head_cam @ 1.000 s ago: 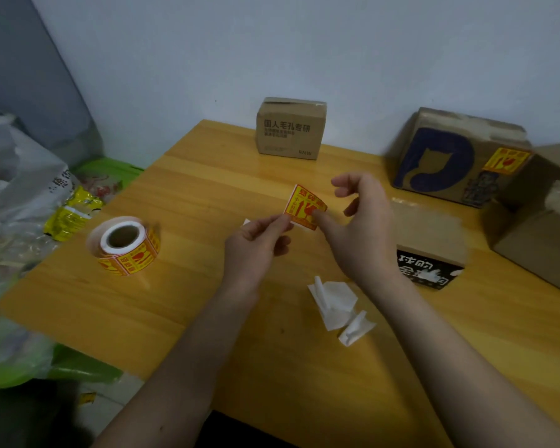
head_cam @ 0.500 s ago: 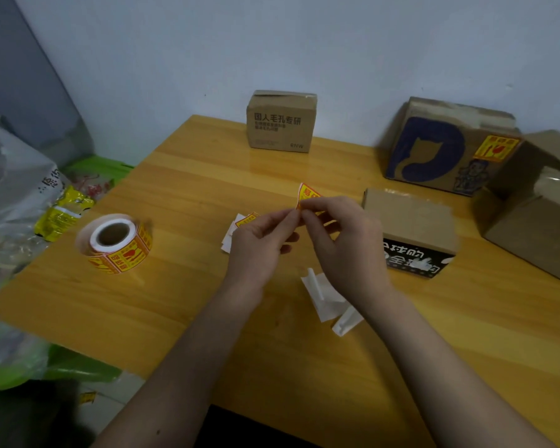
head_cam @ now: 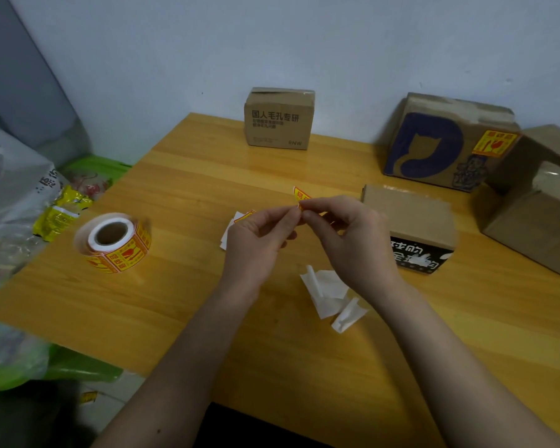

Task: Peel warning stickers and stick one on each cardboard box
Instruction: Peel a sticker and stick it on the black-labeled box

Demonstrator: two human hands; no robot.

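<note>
A wooden table (head_cam: 181, 295) bore a sticker roll (head_cam: 114, 242) at left; white backing scraps (head_cam: 332, 294) lay near its middle; four cardboard boxes (head_cam: 278, 119) stood toward the far and right edges (one already stickered).

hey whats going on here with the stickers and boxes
A person is peeling a yellow-and-red warning sticker, pinched between the left hand and the right hand above a wooden table. The sticker roll sits to the left, and white backing scraps lie near the hands. The blue cat-print box already carries a sticker; the small box at the back and the box with the black panel show none.
</note>
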